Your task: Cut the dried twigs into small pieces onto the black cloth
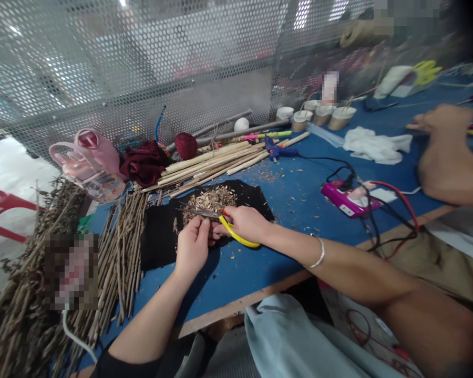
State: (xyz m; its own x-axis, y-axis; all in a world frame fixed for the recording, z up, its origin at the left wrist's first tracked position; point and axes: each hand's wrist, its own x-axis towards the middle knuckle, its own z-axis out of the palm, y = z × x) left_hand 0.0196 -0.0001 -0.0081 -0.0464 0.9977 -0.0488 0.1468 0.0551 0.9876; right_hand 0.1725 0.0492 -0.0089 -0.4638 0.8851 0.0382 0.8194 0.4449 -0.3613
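My right hand [246, 223] is closed around the yellow handle of a pair of scissors [239, 239], whose metal blades point left over a pile of wood chips [216, 198]. Close beside the blades, my left hand [193, 242] has its thumb and fingers pinched together; what they hold is too small or hidden to name. Beneath the chips and both hands lies a black cloth [157, 236] on the blue table [208, 294].
Dry stalks [120, 257] lie left, pale sticks [213, 160] behind. A blue glue gun [278, 150], purple power strip [347, 199] with cables and paper cups [299, 121] stand rightward. Another person's arm [449, 157] rests at far right. A perforated metal screen [161, 68] borders the back.
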